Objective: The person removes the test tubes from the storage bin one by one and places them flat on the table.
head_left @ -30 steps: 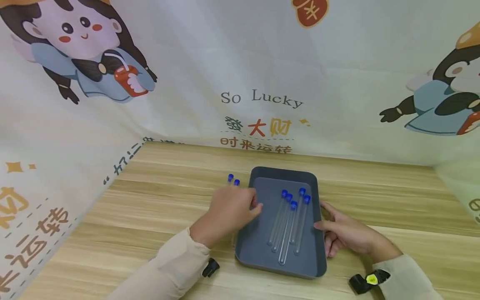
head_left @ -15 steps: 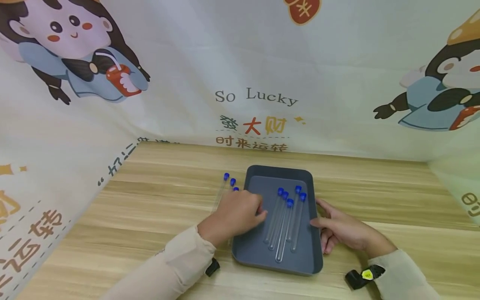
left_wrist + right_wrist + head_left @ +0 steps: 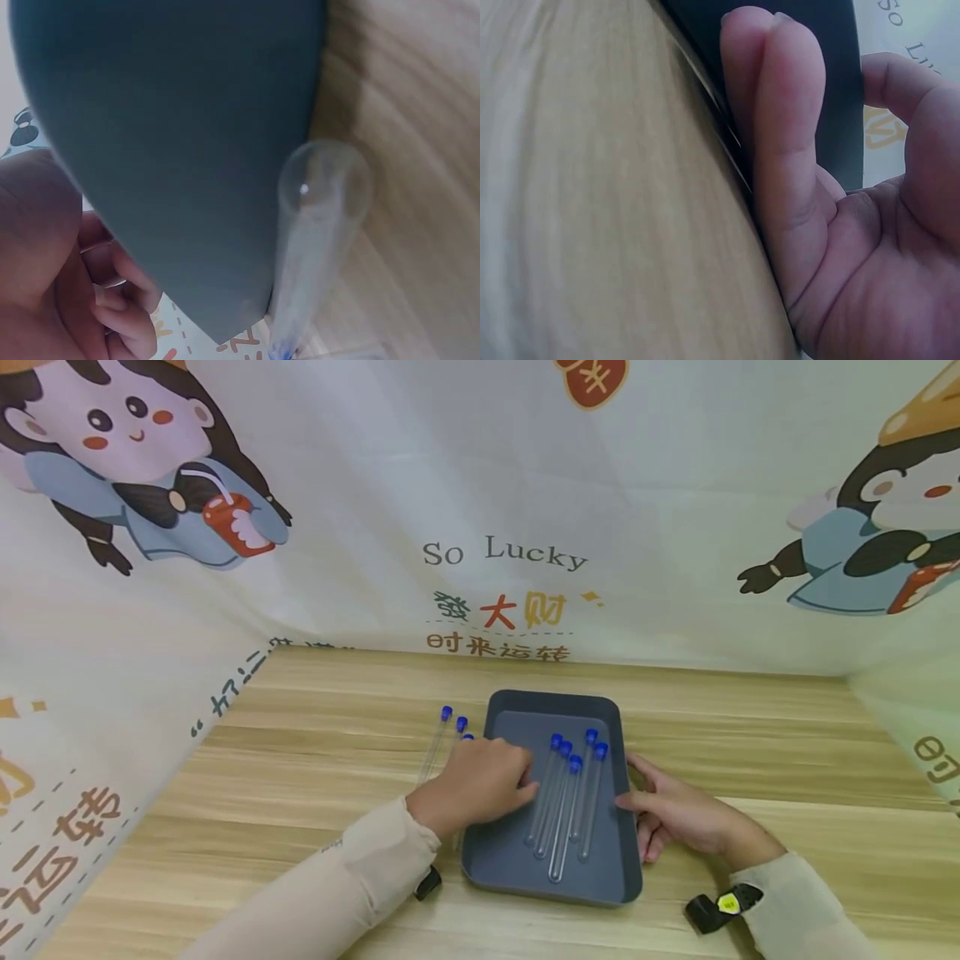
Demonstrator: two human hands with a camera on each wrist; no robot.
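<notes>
A dark grey tray [image 3: 553, 895] lies on the table, with several clear, blue-capped test tubes [image 3: 592, 806] inside it. My left hand [image 3: 476, 781] reaches over the tray's left rim. Its fingers are curled beyond the tray wall [image 3: 172, 165] in the left wrist view, and nothing shows in them. My right hand [image 3: 675, 814] grips the tray's right side, thumb at the rim and fingers [image 3: 787, 127] against the outer wall. Left of the tray, more capped test tubes [image 3: 435, 745] lie partly hidden behind my left hand; the rounded end of one test tube [image 3: 319, 225] is close beside the wall.
The wooden table [image 3: 337, 735] ends at a printed cloth backdrop [image 3: 660, 527], which also hangs along the left and right sides. Black wrist cameras sit at both cuffs, the right camera [image 3: 705, 914] just above the table.
The whole view has drifted slightly. My left hand has shifted right relative to the tray, uncovering more of the tubes left of it. The right hand keeps its grip; the tubes inside lie as before.
</notes>
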